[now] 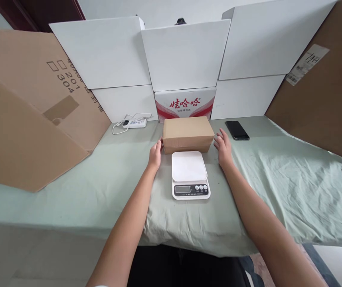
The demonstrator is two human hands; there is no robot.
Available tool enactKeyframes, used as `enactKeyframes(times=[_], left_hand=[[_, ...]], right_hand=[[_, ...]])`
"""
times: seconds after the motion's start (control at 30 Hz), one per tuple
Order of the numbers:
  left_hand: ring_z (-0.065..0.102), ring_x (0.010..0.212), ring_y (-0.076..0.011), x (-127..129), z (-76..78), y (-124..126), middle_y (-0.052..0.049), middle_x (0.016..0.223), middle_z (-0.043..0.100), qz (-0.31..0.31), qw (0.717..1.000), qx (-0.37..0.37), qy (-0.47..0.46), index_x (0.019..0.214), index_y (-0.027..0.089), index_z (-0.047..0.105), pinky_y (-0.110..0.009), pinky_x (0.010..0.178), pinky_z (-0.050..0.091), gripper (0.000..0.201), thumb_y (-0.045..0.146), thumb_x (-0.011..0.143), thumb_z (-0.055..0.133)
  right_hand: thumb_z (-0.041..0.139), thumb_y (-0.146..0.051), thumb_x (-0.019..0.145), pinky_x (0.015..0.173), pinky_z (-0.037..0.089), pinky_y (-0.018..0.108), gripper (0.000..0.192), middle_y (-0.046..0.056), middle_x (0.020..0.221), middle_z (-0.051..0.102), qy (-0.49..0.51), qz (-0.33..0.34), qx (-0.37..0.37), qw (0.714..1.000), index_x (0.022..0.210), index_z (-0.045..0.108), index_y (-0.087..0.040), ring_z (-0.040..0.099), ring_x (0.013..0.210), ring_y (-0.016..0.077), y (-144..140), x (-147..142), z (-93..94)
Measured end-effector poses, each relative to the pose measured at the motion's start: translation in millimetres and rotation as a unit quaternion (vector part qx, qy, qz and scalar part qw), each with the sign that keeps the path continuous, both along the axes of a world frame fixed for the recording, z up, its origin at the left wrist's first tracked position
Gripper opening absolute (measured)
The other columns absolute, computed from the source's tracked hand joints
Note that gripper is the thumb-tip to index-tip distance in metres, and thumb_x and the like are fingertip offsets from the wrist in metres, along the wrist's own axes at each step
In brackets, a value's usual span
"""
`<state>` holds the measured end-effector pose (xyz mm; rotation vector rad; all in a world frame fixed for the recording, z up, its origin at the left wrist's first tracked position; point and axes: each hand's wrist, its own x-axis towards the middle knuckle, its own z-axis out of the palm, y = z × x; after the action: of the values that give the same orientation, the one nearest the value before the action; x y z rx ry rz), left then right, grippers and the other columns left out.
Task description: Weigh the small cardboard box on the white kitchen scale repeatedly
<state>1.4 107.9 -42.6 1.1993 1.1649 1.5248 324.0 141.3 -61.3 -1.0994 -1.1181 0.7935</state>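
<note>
A closed brown cardboard box [187, 129] sits on the green cloth, just behind a white kitchen scale [189, 167]. The scale has a bare square platform, a dark display and several round buttons; the display looks blank. At the box's left side is my left hand [155, 155], thumb up, its other fingers partly hidden; it is close against the cardboard, and contact is hard to make out. My right hand [224, 149] is by the box's right side with its fingers apart and nothing in it.
A black phone [237, 130] lies to the right of my right hand. Back left is a white power strip [135, 123] with a cable. White boxes [185, 56] form a wall behind; large cardboard sheets [24, 111] flank the left and right. The green-covered table [123, 191] ends near me.
</note>
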Motion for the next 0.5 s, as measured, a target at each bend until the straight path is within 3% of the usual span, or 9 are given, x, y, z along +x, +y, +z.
enactKeyframes(times=[0.23, 0.4, 0.5], left_hand=[[0.070, 0.157, -0.0368, 2, 2.0, 0, -0.017, 0.155, 0.081, -0.017, 0.999, 0.016, 0.032, 0.143, 0.019, 0.079, -0.049, 0.131, 0.056, 0.086, 0.089, 0.100, 0.054], [0.072, 0.153, -0.0366, 3, 1.9, -1, -0.018, 0.152, 0.082, -0.014, 0.999, 0.020, 0.042, 0.140, 0.018, 0.079, -0.048, 0.130, 0.056, 0.087, 0.090, 0.100, 0.052], [0.071, 0.154, -0.0375, 3, 2.0, -1, -0.019, 0.153, 0.082, -0.008, 0.999, 0.020, 0.045, 0.139, 0.016, 0.079, -0.048, 0.131, 0.055, 0.088, 0.090, 0.099, 0.053]], right_hand=[[0.069, -0.087, 0.088, 0.136, 0.047, 0.072, 0.097, 0.020, 0.176, 0.059, 0.008, 0.020, 0.000, 1.000, 0.167, 0.056, -0.032, 0.059, 0.165, 0.0407, -5, -7, 9.8], [0.064, -0.086, 0.093, 0.138, 0.046, 0.072, 0.091, 0.012, 0.178, 0.060, -0.022, 0.063, 0.012, 0.998, 0.169, 0.052, -0.039, 0.055, 0.168, 0.0368, -5, -11, 7.3], [0.065, -0.090, 0.090, 0.142, 0.041, 0.072, 0.099, 0.011, 0.182, 0.057, -0.033, 0.082, 0.009, 0.996, 0.173, 0.048, -0.037, 0.052, 0.170, 0.0368, -6, -16, 8.1]])
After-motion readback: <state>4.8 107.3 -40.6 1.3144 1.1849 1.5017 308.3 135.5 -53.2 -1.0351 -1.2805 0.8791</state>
